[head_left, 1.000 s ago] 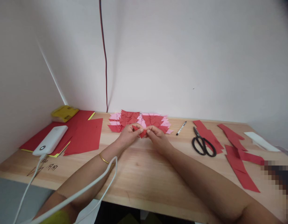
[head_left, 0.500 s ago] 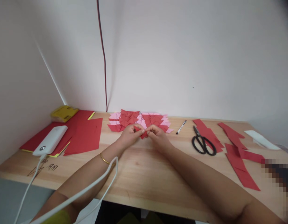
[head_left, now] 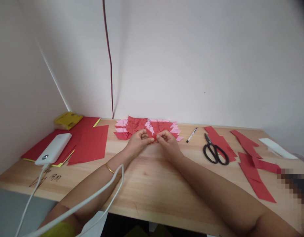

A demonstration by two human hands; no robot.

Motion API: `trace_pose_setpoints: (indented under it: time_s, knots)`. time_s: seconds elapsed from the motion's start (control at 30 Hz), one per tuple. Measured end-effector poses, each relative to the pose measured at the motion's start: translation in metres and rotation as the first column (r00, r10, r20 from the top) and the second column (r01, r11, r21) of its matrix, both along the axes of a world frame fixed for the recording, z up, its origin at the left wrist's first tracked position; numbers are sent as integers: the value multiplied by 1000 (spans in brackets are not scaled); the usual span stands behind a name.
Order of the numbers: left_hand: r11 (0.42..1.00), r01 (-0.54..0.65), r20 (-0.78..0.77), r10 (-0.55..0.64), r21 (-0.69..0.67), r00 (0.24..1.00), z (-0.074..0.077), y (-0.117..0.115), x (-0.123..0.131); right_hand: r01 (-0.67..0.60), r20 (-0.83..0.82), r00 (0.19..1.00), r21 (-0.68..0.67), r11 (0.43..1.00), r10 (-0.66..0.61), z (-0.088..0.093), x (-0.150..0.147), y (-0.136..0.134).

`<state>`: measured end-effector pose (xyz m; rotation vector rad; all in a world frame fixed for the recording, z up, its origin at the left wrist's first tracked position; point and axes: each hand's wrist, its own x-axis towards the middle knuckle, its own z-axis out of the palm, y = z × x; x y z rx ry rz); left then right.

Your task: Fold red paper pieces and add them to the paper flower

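Note:
Both hands meet over the wooden table (head_left: 152, 184), near its far edge. My left hand (head_left: 138, 141) and my right hand (head_left: 168, 142) pinch a small folded red paper piece (head_left: 153, 136) between their fingertips. Most of the piece is hidden by the fingers. Just behind the hands lies a spread of several folded red and pink paper pieces (head_left: 137, 124), fanned out along the wall. A gold bangle (head_left: 109, 168) circles my left wrist.
Flat red paper sheets (head_left: 91, 143) lie at left, with a white power bank (head_left: 53, 148) on them and a yellow pad (head_left: 68, 119) behind. A pen (head_left: 191, 134), black scissors (head_left: 214, 152) and red paper strips (head_left: 252, 172) lie at right. A white cable (head_left: 92, 197) crosses my left forearm.
The fingers of both hands have closed tighter over the red paper piece, which now shows less. The hands stay in the same spot.

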<state>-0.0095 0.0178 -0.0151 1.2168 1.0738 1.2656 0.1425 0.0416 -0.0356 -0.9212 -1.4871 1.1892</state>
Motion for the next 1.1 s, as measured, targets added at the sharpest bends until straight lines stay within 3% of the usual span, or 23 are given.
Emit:
trace_pose_setpoints:
  time_s: [0.17, 0.43, 0.67, 0.8, 0.93, 1.1]
  knots:
    - [999, -39, -81, 38, -4, 996, -1, 1, -2, -54, -24, 998, 1, 999, 54, -4, -1, 2]
    - [997, 77, -251, -79, -18, 965, -6, 0, -6, -85, -36, 996, -49, 995, 83, 5, -1, -3]
    - [983, 180, -195, -181, -23, 964, -1, -1, -7, -195, -205, 967, -212, 958, 151, -1, -3, 0]
    - [981, 183, -142, -190, -65, 971, -2, -1, -5, -209, -259, 955, -253, 944, 142, -5, -4, 3]
    - [985, 140, -181, -156, -96, 971, 0, -4, -2, -116, -108, 990, -204, 972, 95, -5, -2, 3]
    - [999, 32, -403, -45, -38, 914, 4, -6, 2, -70, 21, 997, -52, 996, 71, -6, -2, 2]
